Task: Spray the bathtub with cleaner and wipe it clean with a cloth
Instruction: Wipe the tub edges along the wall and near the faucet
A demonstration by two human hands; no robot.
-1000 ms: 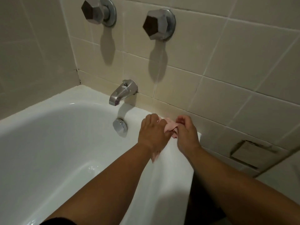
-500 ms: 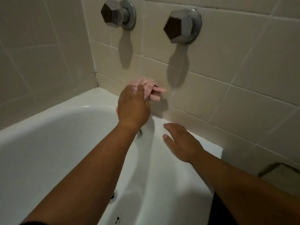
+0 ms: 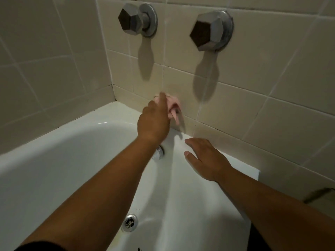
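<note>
L hand grips bunched cloth nr wall, loose end down.

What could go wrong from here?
1. The cloth is bunched in the left hand with a tail dangling, so it may slip loose or wipe only a narrow strip.
2. The right hand lies open at the tub rim. If it is bearing weight, a wet rim could let it slide.

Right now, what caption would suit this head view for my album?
Left hand holds a cloth by the wall; right hand spread open above the tub.
</note>
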